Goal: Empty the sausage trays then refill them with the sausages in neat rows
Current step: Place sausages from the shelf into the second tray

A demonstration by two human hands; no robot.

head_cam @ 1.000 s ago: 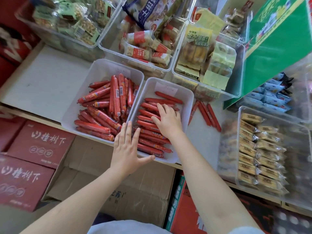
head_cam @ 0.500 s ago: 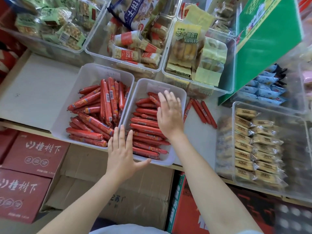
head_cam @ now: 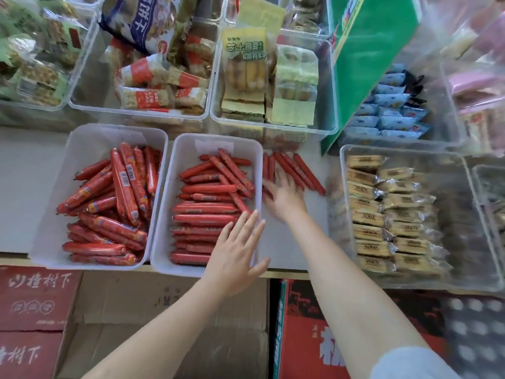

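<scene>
The middle tray (head_cam: 191, 149) is the landmark here. Its near half holds sausages (head_cam: 203, 216) in flat rows, but the ones at its far end lie crooked. Just to its right, on the bare bench (head_cam: 284, 250), lies a small bunch of loose sausages (head_cam: 297, 170). The right hand (head_cam: 284, 198) reaches over them with fingers spread, though it is blurry, so I cannot tell if its grip has closed on any. The left hand (head_cam: 235, 255) is flat and open, resting on the tray's near right corner, holding nothing.

A good way, I think: keep the tray steady with the left hand, pick up a few loose sausages together, turn them the same way as the rows, and lay them side by side.

To the tray's left sits the other tray (head_cam: 84, 143), its sausages (head_cam: 109, 203) in a messy pile. Below it, a red box (head_cam: 35, 294) reads "以撞树下" or close to that.
</scene>
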